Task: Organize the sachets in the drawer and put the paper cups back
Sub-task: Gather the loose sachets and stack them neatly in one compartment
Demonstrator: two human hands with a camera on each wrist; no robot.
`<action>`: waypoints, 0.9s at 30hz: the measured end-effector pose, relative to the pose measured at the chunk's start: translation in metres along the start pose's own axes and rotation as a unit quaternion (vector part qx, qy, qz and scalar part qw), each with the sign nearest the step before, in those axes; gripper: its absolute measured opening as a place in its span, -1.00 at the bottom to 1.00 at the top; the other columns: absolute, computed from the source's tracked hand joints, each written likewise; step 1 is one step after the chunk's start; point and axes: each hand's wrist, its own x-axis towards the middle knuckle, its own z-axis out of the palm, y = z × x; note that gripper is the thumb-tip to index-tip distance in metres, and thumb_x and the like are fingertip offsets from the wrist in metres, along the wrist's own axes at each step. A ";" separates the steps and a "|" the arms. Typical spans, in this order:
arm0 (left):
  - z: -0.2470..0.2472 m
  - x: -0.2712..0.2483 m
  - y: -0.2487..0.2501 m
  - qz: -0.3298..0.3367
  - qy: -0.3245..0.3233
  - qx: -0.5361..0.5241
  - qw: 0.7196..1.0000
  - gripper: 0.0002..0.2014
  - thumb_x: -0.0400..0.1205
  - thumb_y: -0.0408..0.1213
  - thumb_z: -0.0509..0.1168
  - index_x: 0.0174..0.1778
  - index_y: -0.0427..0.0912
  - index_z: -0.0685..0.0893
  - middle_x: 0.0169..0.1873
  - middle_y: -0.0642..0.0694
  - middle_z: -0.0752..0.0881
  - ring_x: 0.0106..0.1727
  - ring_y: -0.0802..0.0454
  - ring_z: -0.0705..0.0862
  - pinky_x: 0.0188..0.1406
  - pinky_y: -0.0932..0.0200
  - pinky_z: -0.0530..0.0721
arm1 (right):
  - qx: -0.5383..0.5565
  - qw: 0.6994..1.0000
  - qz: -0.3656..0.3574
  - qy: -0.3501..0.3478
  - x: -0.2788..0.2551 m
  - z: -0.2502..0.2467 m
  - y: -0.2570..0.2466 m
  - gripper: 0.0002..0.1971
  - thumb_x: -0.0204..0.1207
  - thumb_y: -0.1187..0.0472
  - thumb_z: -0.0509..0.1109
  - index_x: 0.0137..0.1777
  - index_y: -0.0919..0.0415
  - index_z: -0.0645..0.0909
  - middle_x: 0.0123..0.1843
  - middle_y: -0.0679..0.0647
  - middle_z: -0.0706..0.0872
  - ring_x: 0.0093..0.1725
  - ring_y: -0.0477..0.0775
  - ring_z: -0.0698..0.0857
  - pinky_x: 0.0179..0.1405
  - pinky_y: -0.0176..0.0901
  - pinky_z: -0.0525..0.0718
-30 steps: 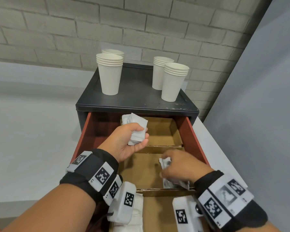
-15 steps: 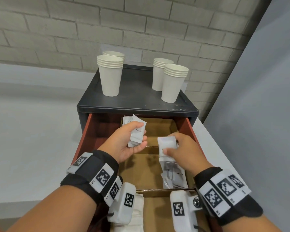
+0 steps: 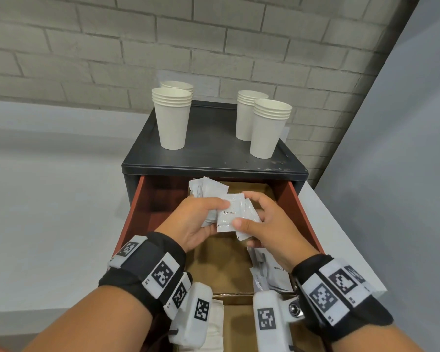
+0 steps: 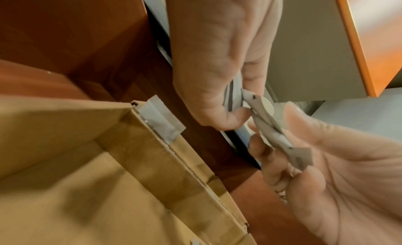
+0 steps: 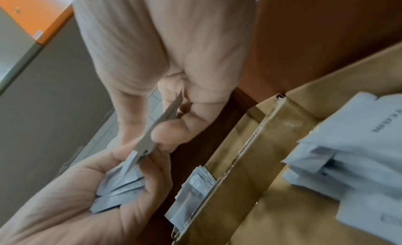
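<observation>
Above the open drawer (image 3: 135, 212), the person's two hands meet over its middle. The left hand (image 3: 191, 222) has its fingers curled round a bundle of sachets (image 3: 206, 191), the thumb pressed on top, presumably so the pack stays squared while more are added. The right hand (image 3: 267, 224) pinches a single white sachet (image 3: 230, 212) between thumb and fingertips and lays it flat against the face of that bundle; the flat, face-up hold suggests it is being aligned with the rest, printed side uppermost. Seen from the right wrist, the sachets fan slightly in the left palm, so the stack is not yet even. Below the right wrist, loose sachets (image 3: 272, 273) lie jumbled in a compartment of the cardboard divider (image 3: 226, 265) that lines the drawer, and a few more stand on edge against a divider wall (image 5: 195, 181); sorting is, by this evidence, only partly done. Four stacks of paper cups (image 3: 173, 118) stand upright on the dark cabinet top (image 3: 211, 151), two to the left and two to the right, well apart from the hands and probably set there to free the drawer; they have yet to go back. A pale painted brick wall (image 3: 87, 59) rises behind the cabinet, a white counter runs to either side, and a plain grey panel closes the right.
</observation>
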 end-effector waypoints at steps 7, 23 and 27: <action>0.002 0.002 -0.002 -0.020 0.045 -0.051 0.997 -0.81 0.58 -0.37 0.36 0.06 -0.11 0.55 -0.05 -0.22 0.74 -0.05 -0.12 0.75 -0.10 0.06 0.73 | -0.036 0.995 -0.064 0.069 0.005 0.000 0.000 -0.57 0.51 0.39 0.39 0.20 -0.10 0.41 0.00 -0.32 0.55 -0.02 -0.12 0.67 -0.25 -0.38 0.73; 0.002 -0.002 -0.001 0.005 0.024 -0.061 0.998 -0.85 0.61 -0.38 0.30 0.03 -0.08 0.55 -0.04 -0.22 0.71 -0.03 -0.14 0.74 -0.14 -0.02 0.78 | -0.068 0.995 -0.072 0.006 0.008 0.006 -0.009 -0.66 0.62 0.33 0.27 0.33 0.00 0.53 0.05 -0.25 0.65 0.05 -0.29 0.64 -0.15 -0.61 0.61; 0.002 0.000 -0.001 -0.012 0.066 -0.071 0.995 -0.70 0.60 -0.43 0.31 0.18 -0.08 0.48 0.05 -0.23 0.67 0.03 -0.15 0.71 -0.23 0.07 0.78 | -0.082 0.992 -0.059 0.073 0.009 0.000 -0.007 -0.71 0.60 0.32 0.30 0.21 -0.05 0.53 -0.02 -0.28 0.61 -0.05 -0.30 0.61 -0.19 -0.52 0.62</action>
